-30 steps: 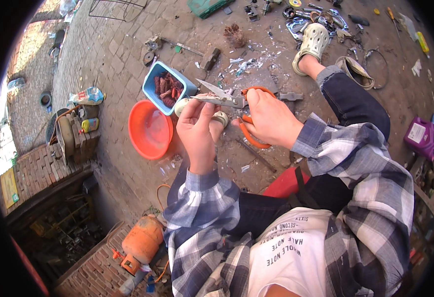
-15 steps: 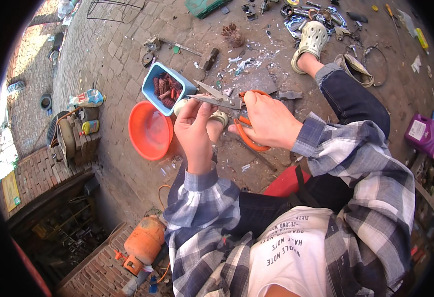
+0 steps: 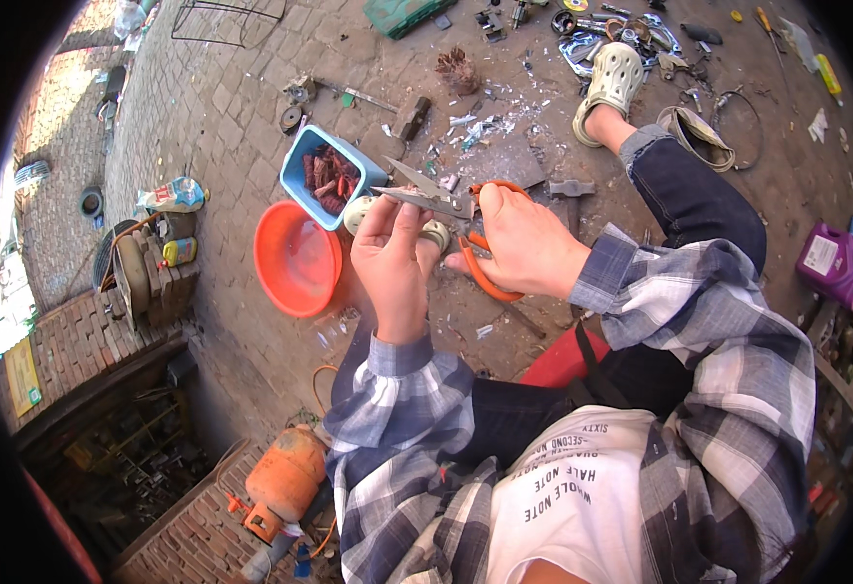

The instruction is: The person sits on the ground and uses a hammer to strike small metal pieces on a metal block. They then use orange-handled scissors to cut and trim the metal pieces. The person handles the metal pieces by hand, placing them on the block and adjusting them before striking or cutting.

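Observation:
My right hand [image 3: 528, 238] is wrapped round the orange handles of a pair of scissors [image 3: 438, 202]. The blades are spread apart and point left. My left hand [image 3: 392, 258] is closed, its thumb and fingertips pinching at the lower blade. Whether something small also sits between those fingertips is hidden. Just past the left hand, a light blue tub [image 3: 356, 159] holds dark red, rough pieces [image 3: 327, 175]. Beside it stands an orange-red basin [image 3: 280, 282].
On the brick floor lie a hammer [image 3: 571, 188], a dark block-headed tool [image 3: 411, 118], white scraps [image 3: 490, 127] and metal parts [image 3: 640, 39]. A purple jug [image 3: 828, 265] stands at right; an orange gas cylinder [image 3: 285, 475] is at lower left.
My left hand has shifted slightly right along the blade. The scissors' lower handle has moved a little left; the blades stay spread.

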Demonstrator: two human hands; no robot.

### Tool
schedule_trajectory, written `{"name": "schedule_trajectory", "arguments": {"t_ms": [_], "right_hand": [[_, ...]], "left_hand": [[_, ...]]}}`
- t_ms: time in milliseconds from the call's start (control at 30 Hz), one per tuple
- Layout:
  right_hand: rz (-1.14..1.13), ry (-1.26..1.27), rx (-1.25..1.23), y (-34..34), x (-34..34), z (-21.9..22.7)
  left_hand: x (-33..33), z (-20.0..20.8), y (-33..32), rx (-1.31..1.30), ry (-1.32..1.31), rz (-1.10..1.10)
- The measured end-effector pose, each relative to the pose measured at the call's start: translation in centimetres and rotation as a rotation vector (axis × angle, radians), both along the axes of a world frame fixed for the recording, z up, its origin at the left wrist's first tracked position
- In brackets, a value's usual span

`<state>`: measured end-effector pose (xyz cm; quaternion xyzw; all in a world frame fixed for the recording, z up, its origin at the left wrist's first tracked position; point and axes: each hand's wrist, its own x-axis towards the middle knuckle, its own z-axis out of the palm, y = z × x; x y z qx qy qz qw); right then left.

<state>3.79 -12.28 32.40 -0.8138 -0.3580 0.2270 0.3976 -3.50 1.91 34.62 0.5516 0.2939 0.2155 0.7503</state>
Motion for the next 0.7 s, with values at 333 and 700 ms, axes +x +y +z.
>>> {"name": "schedule_trajectory", "arguments": {"t_ms": [333,700], "right_hand": [[-0.025,-0.066,-0.045,0.1,0.2,-0.1],[-0.029,-0.166,-0.006,0.4,0.5,-0.4]], "left_hand": [[-0.3,-0.6,0.5,0.063,-0.013,-0.028],[-0.2,-0.3,1.0,-0.052,-0.014,-0.025]]}}
